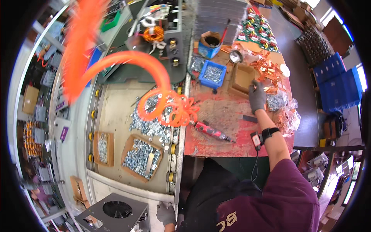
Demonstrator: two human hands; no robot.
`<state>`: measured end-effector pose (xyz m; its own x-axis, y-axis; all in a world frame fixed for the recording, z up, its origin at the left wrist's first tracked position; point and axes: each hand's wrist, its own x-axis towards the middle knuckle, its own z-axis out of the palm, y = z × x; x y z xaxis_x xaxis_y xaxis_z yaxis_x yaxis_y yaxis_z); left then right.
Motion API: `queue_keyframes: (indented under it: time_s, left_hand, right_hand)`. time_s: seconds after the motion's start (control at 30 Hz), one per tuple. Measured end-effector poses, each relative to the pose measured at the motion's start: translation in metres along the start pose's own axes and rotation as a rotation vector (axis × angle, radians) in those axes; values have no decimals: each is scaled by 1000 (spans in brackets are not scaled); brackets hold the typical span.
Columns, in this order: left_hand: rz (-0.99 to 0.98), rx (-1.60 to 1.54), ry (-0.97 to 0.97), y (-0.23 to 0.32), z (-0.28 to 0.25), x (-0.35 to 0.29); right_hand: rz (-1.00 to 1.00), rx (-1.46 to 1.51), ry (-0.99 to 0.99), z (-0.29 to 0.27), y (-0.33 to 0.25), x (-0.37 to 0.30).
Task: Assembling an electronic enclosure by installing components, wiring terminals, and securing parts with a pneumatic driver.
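My right hand point(257, 98), in a grey glove, reaches over the right edge of an open cardboard box point(242, 79) on the red worktable. Its fingers are bent together; whatever they hold is too small to name. Copper-coloured metal pieces point(270, 71) lie just beyond it, and a bag of small metal parts point(275, 101) sits beside the wrist. My left hand point(166, 214), also gloved in grey, is low down over the pale metal ledge, right of a black housing with a round fan point(118, 209). Its fingers are curled, and their contents cannot be made out.
A red power screwdriver point(211, 130) on a coiled orange air hose point(154, 73) lies on the worn red table point(197, 149). Loose washers point(154, 125) and boxes of fasteners point(142, 157) cover part of the conveyor. A blue bin point(213, 73) holds small hardware.
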<state>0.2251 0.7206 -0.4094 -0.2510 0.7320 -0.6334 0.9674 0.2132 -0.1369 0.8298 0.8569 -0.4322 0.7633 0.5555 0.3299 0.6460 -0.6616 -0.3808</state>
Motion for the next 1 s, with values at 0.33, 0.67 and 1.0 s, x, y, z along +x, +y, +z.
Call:
queue_keyframes:
  time_s: [0.33,0.67,1.0]
  left_hand:
    - [485,-234,-165,168,-119,19]
    - [1034,-562,-340,409,-155,29]
    - [915,-248,-9,469,-123,32]
  right_hand:
    - [-245,158,-172,-44,38,59]
    - [304,1028,-12,-65,-6,14]
    - [145,434,-221,-71,9,8]
